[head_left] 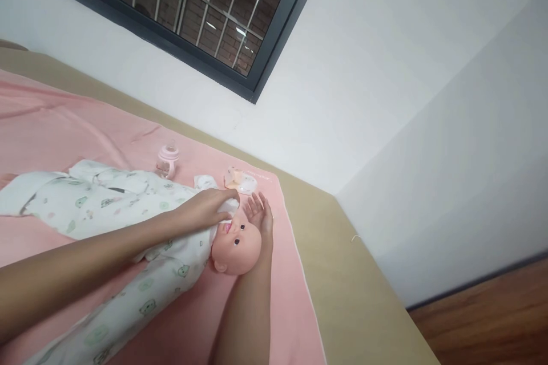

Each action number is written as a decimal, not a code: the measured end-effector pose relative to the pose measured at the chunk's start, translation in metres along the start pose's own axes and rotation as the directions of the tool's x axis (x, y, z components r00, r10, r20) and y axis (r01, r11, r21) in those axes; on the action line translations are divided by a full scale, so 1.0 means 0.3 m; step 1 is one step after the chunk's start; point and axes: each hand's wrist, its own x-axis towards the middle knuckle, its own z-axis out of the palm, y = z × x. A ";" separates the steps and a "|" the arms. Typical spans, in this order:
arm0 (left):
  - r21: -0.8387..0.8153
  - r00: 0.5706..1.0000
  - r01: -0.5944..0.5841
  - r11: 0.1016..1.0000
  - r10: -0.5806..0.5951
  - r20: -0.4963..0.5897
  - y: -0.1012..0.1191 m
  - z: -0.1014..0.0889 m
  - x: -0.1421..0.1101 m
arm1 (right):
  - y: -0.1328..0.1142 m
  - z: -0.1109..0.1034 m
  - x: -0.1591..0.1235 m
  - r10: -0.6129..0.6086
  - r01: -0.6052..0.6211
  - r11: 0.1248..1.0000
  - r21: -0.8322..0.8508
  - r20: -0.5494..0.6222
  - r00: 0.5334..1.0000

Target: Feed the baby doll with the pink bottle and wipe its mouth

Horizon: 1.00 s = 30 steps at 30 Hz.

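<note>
A baby doll (237, 245) in a white printed romper (107, 199) lies on a pink blanket (51, 131). My left hand (209, 208) rests on the doll's chest by its chin, fingers curled onto the white cloth. My right hand (260, 214) lies palm up under the doll's head, fingers stretched out and apart beyond the crown. The doll's head rests on my right wrist.
A pink baby bottle (166, 161) stands on the blanket beyond the doll. A small pale plastic item (242, 181) lies near the blanket's far corner. The blanket covers a tan mattress (355, 296) set against white walls, with a barred window (201, 5) above. Wooden floor (492, 319) shows at right.
</note>
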 end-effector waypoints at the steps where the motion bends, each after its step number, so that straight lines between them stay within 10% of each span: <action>1: -0.002 1.000 -0.003 1.000 0.003 -0.005 0.000 0.000 0.001 | -0.003 0.000 0.005 0.000 0.000 1.000 0.002 -0.004 1.000; 30: -0.120 0.998 0.023 0.992 -0.016 0.062 0.045 -0.011 -0.022 | -0.002 -0.016 0.002 0.041 -0.037 0.997 0.073 -0.047 0.998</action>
